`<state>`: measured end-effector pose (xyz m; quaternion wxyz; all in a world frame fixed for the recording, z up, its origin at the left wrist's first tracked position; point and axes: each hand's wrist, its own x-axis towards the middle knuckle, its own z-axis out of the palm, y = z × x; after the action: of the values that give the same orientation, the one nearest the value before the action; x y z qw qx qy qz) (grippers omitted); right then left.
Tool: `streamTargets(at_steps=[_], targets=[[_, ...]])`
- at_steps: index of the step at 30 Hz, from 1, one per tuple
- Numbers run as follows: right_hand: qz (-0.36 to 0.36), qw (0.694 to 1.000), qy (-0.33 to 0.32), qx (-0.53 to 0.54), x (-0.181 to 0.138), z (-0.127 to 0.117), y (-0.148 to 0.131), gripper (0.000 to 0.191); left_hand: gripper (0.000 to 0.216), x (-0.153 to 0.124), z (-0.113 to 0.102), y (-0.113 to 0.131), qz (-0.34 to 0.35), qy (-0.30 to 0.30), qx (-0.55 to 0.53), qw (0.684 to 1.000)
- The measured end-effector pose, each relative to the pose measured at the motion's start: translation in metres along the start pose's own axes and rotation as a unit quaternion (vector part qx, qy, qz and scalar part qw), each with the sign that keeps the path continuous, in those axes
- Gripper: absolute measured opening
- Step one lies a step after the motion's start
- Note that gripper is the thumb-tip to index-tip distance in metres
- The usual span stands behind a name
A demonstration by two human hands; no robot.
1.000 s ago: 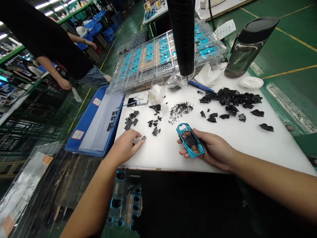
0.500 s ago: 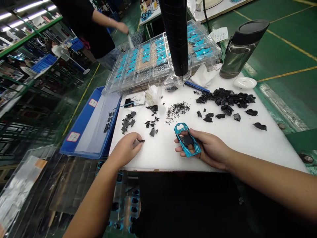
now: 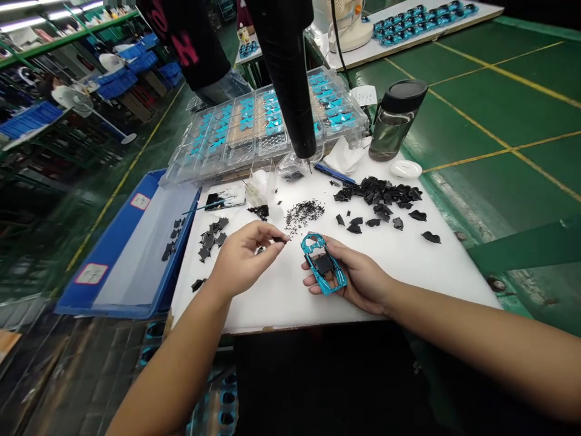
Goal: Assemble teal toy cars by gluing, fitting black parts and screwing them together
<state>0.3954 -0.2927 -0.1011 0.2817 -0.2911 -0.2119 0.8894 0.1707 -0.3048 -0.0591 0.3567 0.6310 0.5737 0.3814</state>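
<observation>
"What's that right hand [image 3: 354,269] got over there?"

"A turquoise car-shaped shell [image 3: 337,272], held over the near part of the white counter [image 3: 436,275]. Thumb along one edge, fingers clamped underneath and poking out past the other. There's a black panel [image 3: 324,263] in the middle of it."

"And the left hand [image 3: 247,257]?"

"Thumb and fingers pinched on a small dark piece [image 3: 278,240], near the shell but apart from it. I can't make out the piece's shape from here."

"What's all that beyond?"

"Tiny black bits [image 3: 305,212], like screws, scattered under a black driver [image 3: 295,103] pointing down. More black parts [image 3: 381,192] heaped to the right, near a bottle [image 3: 393,124]. Clear trays [image 3: 181,166] of turquoise pieces stand behind, and there's a blue bin [image 3: 109,304] on the left."
</observation>
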Motion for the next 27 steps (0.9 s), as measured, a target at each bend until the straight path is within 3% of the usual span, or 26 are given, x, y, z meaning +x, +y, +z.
streamTargets(at_steps=[4,7,16,22,27], targets=[[-0.012,1.000,0.002,0.007,0.000,-0.001,-0.001,0.036,0.025,0.021,0.020,-0.002,0.050,0.039,-0.065,0.996],[-0.013,1.000,-0.006,0.010,0.001,-0.003,0.000,0.034,0.024,0.022,0.029,-0.014,0.042,0.062,-0.097,0.993],[-0.007,1.000,0.023,0.000,0.000,0.002,0.000,0.031,0.016,0.011,0.032,-0.026,0.048,0.072,-0.165,0.983],[-0.016,1.000,0.015,0.006,0.002,-0.002,0.004,0.030,0.015,0.011,0.032,-0.024,0.054,0.090,-0.146,0.984],[-0.020,1.000,0.015,-0.002,0.002,-0.003,0.005,0.031,0.015,0.010,0.032,-0.024,0.083,0.104,-0.045,0.990]])
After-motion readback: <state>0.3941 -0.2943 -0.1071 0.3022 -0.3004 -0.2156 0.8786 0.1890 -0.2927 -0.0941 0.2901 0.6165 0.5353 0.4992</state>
